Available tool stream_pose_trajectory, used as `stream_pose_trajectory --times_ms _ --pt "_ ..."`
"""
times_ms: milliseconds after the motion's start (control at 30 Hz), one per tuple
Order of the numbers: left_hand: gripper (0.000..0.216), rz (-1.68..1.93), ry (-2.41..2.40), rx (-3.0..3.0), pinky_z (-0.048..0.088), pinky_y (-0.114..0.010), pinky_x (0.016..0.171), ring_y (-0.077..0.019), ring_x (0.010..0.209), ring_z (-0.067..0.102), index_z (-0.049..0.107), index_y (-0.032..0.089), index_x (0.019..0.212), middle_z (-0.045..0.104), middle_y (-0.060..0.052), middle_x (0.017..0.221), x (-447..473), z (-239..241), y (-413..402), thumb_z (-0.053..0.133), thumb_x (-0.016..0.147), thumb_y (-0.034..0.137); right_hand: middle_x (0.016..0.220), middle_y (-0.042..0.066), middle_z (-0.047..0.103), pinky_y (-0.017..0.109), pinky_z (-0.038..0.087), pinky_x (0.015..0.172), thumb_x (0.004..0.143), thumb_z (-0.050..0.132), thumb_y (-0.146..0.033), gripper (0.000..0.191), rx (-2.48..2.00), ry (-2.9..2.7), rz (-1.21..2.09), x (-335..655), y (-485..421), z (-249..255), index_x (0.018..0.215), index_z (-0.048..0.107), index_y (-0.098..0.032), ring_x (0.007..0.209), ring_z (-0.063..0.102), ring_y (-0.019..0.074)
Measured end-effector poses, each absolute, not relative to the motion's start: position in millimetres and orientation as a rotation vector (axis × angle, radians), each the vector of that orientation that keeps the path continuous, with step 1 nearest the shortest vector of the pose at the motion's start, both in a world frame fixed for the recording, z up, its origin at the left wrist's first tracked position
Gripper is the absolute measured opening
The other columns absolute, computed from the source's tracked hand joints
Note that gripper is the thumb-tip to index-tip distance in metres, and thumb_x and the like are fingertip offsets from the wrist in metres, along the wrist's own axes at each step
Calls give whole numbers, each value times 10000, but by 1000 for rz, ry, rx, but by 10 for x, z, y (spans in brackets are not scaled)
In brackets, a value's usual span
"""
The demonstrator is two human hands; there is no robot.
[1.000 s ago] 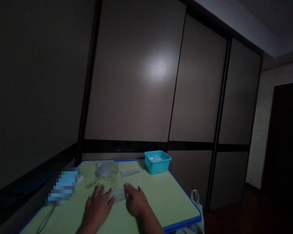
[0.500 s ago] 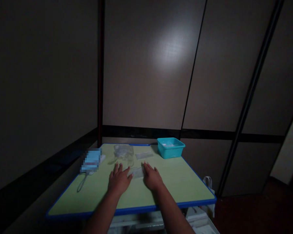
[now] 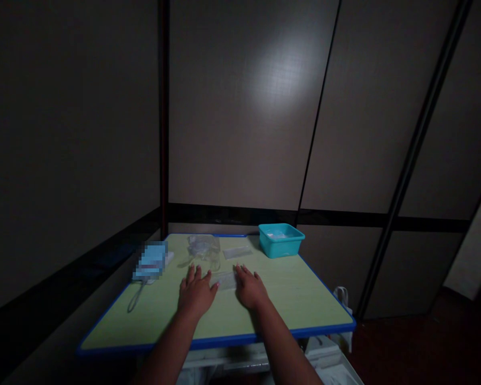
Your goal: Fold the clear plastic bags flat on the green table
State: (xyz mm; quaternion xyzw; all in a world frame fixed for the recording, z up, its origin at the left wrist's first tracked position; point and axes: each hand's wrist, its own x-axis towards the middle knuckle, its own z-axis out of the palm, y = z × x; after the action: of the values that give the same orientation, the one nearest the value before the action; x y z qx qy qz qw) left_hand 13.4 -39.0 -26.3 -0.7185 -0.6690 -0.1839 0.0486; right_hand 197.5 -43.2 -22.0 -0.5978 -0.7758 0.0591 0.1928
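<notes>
A small clear plastic bag or sheet (image 3: pixel 226 280) lies flat on the green tabletop (image 3: pixel 292 297) between my hands. At its left end is my left hand (image 3: pixel 197 291), palm down with the fingers spread. My right hand (image 3: pixel 251 287) rests on its right end, fingers stretched forward. A second flat, clear piece (image 3: pixel 237 252) lies just beyond. Behind my left hand sits a crumpled transparent plastic bag (image 3: pixel 203 250); its contents are hard to make out.
A turquoise basin (image 3: pixel 281 243) with something pale inside stands at the table's back right. On the left edge lies a pixelated blue object (image 3: pixel 150 262) with a wrist strap (image 3: pixel 135 298). Dark wall panels (image 3: pixel 240 117) rise behind, and white items (image 3: pixel 324 350) sit below the tabletop.
The view has shifted very slightly. Both hands stay at the flat plastic piece, with almost no movement.
</notes>
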Motion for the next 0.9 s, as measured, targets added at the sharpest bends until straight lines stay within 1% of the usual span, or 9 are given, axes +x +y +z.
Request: stream_pose_trajectory --times_ms 200,333,400,500,600,667,733,800,900 --pt "600 -525 -2086 -2145 222 -507 982 -315 1322 132 478 171 1247 353 -150 1382 135 -274 -407 350 789 537 1407 19 307 469 181 1034 717 376 -151 678 -1666 -2176 162 1984 -437 -225 1374 224 -232 1313 192 164" --pt "653 -529 -2110 -2077 207 -515 988 -332 1320 122 482 92 1233 333 -192 1381 138 -285 -411 342 786 546 1406 19 310 458 176 1038 726 362 -153 667 -1673 -2176 171 1980 -436 -227 1374 225 -229 1314 191 156" --pt "661 -561 -2117 -2045 192 -528 989 -340 1321 108 471 82 1240 313 -204 1388 150 -266 -426 349 786 546 1412 15 297 458 175 1037 732 354 -152 658 -1687 -2174 179 1976 -435 -222 1373 229 -236 1313 192 154" --pt "598 -641 -2017 -2129 151 -546 999 -325 1332 76 426 213 1285 261 -139 1429 176 -207 -481 386 787 542 1417 13 284 448 164 1041 734 350 -147 659 -1708 -2180 195 1972 -441 -202 1375 225 -236 1315 186 149" --pt "509 -649 -1746 -2447 116 -518 1029 -262 1344 76 393 369 1281 222 -27 1454 200 -150 -551 391 802 542 1417 20 283 432 169 1041 753 345 -165 637 -1707 -2183 196 1969 -452 -180 1376 226 -224 1315 184 147" --pt "505 -596 -1561 -2677 113 -489 1049 -218 1340 126 358 391 1293 232 4 1450 209 -130 -583 354 817 559 1416 25 287 429 177 1038 773 336 -189 612 -1709 -2181 197 1967 -457 -171 1375 232 -217 1312 194 150" --pt "525 -539 -1468 -2819 114 -472 1059 -193 1328 184 334 367 1312 269 -5 1435 213 -125 -595 304 831 575 1411 32 299 430 178 1037 791 326 -213 589 -1708 -2180 195 1964 -461 -167 1373 236 -213 1309 205 152" --pt "533 -512 -1467 -2869 115 -472 1061 -192 1317 219 351 353 1306 300 -18 1420 211 -124 -593 276 834 589 1403 38 315 430 176 1036 805 320 -236 569 -1705 -2180 193 1960 -465 -166 1369 249 -213 1308 208 152" --pt "481 -526 -1509 -2875 127 -464 1061 -195 1308 245 420 384 1254 326 1 1405 199 -115 -586 287 836 583 1396 34 331 438 172 1034 809 325 -251 548 -1705 -2187 191 1957 -473 -165 1355 283 -225 1308 207 159"
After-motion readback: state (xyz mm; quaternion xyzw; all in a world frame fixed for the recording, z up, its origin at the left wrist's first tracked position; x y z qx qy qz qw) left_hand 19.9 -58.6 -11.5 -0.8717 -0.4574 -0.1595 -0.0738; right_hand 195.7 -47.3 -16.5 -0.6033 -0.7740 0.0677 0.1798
